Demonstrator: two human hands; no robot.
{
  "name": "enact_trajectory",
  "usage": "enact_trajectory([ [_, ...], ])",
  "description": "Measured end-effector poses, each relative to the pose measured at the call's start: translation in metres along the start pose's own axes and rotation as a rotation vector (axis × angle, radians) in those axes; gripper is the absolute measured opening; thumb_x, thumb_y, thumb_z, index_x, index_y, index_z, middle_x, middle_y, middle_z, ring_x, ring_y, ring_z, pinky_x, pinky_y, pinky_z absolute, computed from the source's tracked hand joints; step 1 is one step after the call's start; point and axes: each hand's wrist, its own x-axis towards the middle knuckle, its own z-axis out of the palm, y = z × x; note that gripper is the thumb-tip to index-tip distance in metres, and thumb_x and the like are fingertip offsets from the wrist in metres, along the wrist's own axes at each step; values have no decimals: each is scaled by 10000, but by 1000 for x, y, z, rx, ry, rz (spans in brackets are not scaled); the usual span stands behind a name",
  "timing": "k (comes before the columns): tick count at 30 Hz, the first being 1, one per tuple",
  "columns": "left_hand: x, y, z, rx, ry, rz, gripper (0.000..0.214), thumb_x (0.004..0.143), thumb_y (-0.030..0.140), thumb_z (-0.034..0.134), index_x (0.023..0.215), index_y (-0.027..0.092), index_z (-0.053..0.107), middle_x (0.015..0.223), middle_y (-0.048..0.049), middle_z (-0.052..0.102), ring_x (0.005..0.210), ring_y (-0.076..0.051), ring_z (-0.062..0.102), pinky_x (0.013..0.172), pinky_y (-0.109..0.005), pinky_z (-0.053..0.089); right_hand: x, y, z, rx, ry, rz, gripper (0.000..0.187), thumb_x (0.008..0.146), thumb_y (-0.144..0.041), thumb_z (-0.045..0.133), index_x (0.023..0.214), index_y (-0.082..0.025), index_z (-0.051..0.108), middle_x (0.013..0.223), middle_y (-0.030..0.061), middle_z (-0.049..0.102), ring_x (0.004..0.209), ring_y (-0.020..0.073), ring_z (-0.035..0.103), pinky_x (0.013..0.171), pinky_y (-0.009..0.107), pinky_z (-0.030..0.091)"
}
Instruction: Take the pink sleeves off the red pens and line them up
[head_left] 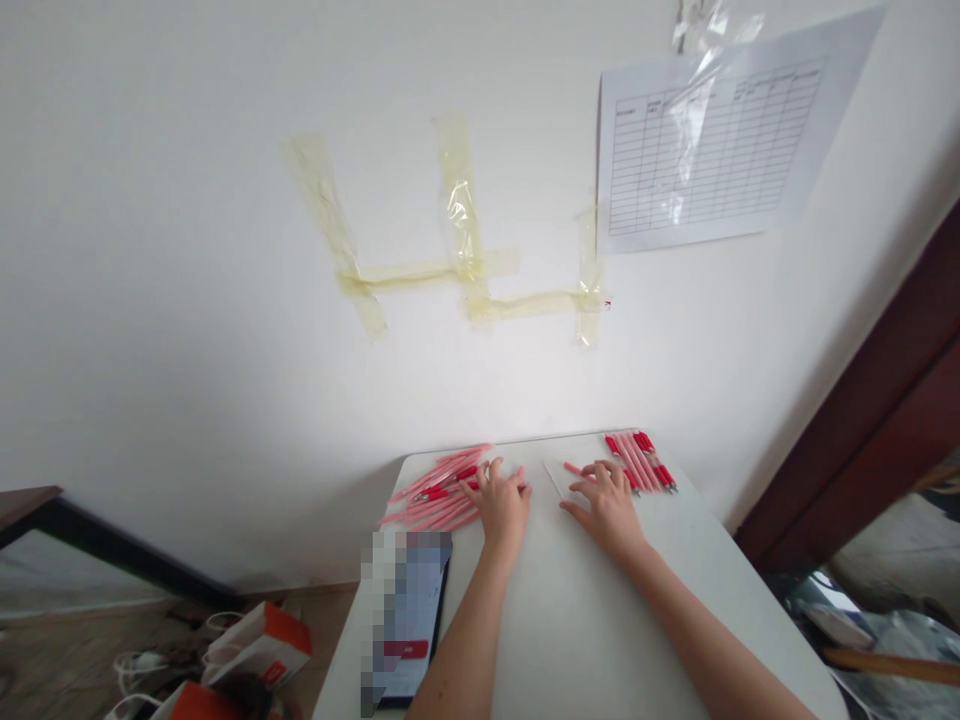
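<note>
Both my hands rest on a small white table [585, 620] set against a white wall. My left hand [502, 503] lies beside a loose pile of pink-red pens [439, 492] at the table's far left, fingers bent and touching the nearest pens. My right hand [607, 505] sits near a neat row of red pens [641, 460] at the far right. Its fingers curl over one pink pen [574, 469] and a small clear flat sleeve [559, 478]. Whether either hand grips anything is not clear.
A phone or tablet [409, 620] lies at the table's near left edge. Strips of yellowed tape [457, 270] and a printed form [720, 140] hang on the wall. Orange-and-white boxes [259, 650] and cables lie on the floor at left. A dark wooden door frame [877, 420] stands at right.
</note>
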Motion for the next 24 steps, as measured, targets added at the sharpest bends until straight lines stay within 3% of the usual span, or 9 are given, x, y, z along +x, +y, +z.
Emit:
enact_trajectory([
  [6,-1,1,0,10,20,38,132,858,280,672,920,298,788,1401,-62,575,1367,-344,394,1140,-768,162,2,-9,-4,2,-34,18,114,869,-343,706,878,-252,774,1134,104,632,1167,313,459,1000,504,407],
  [14,-1,1,3,-1,28,71,165,888,244,619,845,282,774,1385,-60,588,1340,-340,428,1102,-801,210,2,-4,-3,19,-38,37,143,889,-254,669,783,-253,766,1109,95,646,1166,314,462,973,502,438],
  [24,1,0,2,-60,99,71,200,913,189,572,975,271,744,1375,-76,585,1333,-315,466,1122,-764,255,4,32,-1,46,127,35,162,930,-295,612,907,-271,771,1089,96,637,1118,301,492,934,502,482],
])
